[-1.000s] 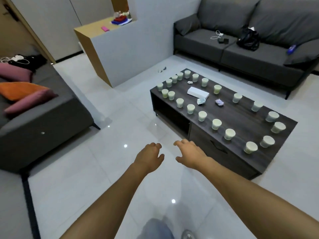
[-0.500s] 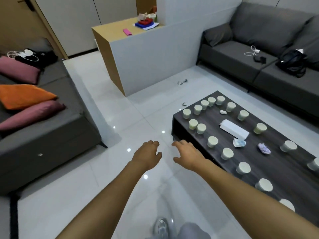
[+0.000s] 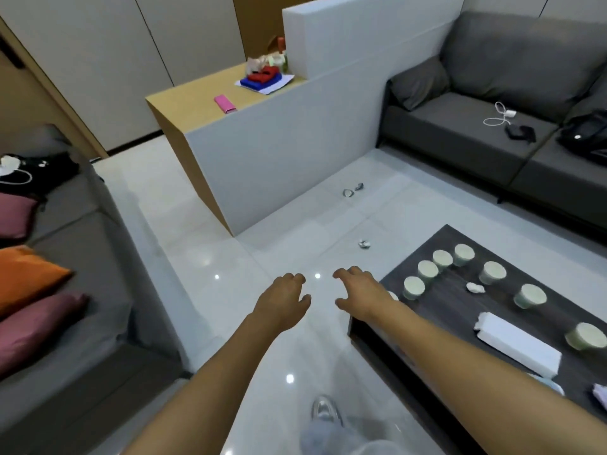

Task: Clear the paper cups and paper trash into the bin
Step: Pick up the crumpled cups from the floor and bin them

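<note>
The bench [image 3: 460,310] is dark brown with a wood grain; the paper cups [image 3: 427,270] on it are pale green with whitish tops; a crumpled paper scrap [image 3: 475,287] and a long box [image 3: 519,348] are white; the floor [image 3: 203,257] is glossy white tile; both sofas [image 3: 460,126] are grey; the cushions [image 3: 29,277] are orange and dusky pink; the counter [image 3: 197,103] is tan-topped with a pale grey side.
</note>
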The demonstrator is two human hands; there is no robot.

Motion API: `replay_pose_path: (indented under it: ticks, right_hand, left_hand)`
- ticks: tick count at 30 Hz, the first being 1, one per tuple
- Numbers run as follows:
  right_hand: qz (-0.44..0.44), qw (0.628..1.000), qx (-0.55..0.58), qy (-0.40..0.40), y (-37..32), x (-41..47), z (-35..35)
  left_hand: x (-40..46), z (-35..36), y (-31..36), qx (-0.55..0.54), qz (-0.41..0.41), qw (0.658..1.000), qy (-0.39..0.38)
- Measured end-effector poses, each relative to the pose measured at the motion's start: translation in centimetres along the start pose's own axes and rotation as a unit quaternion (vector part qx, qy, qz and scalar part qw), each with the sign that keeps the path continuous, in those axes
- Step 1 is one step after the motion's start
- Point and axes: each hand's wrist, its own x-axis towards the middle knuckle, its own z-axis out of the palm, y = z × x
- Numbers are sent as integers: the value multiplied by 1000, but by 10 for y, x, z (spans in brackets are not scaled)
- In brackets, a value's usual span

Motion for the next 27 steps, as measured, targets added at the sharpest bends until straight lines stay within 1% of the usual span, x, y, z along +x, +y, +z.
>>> replay_pose_path:
  ticks: [3, 6, 11, 15, 18, 22, 27]
  right_hand:
    - [18, 1000, 11, 2, -2, 71, -37]
    - [21, 1000, 9, -3, -3, 132, -64]
    - [41, 999, 19, 15, 8, 244, -102]
    - [74, 997, 31, 21, 20, 342, -131]
    - [116, 991, 55, 26, 28, 410, -159]
    - [158, 983, 84, 35, 47, 483, -197]
    - [208, 972, 107, 29, 95, 559, -234]
  left_hand:
    - [71, -36, -11, -4, 6, 1000, 2]
    - [136, -63, -22, -8, 16, 1000, -12]
    - [264, -94, -41, -5, 44, 998, -39]
    - [381, -124, -54, 1, 71, 996, -48]
    - [465, -151, -60, -1, 89, 993, -73]
    - [569, -182, -53, 12, 120, 987, -107]
    - [685, -200, -21, 19, 169, 976, -139]
